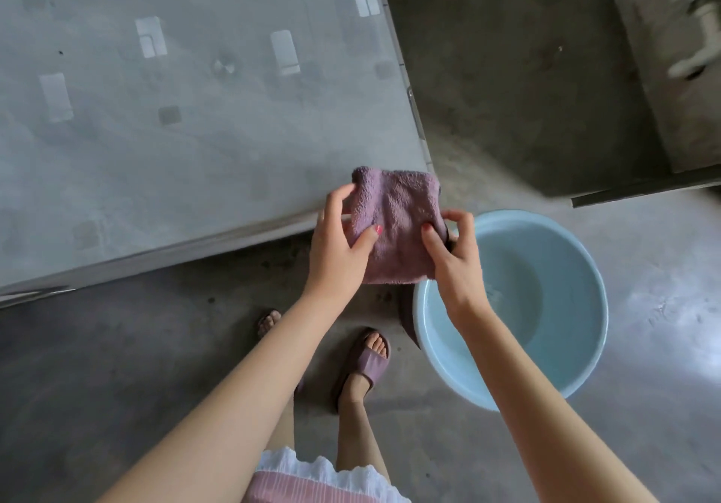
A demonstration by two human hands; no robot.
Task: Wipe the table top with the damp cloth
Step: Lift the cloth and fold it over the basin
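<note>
A folded mauve terry cloth is held flat in the air just off the near right corner of the table. My left hand grips its left edge, thumb on top and fingers curled around the far side. My right hand pinches its right edge, thumb on the cloth. The table top is grey glass with pale rectangular patterns and fills the upper left of the view.
A light blue plastic basin holding some water stands on the concrete floor right of the hands. My feet in mauve slippers stand below the cloth. A concrete step or wall base runs along the upper right.
</note>
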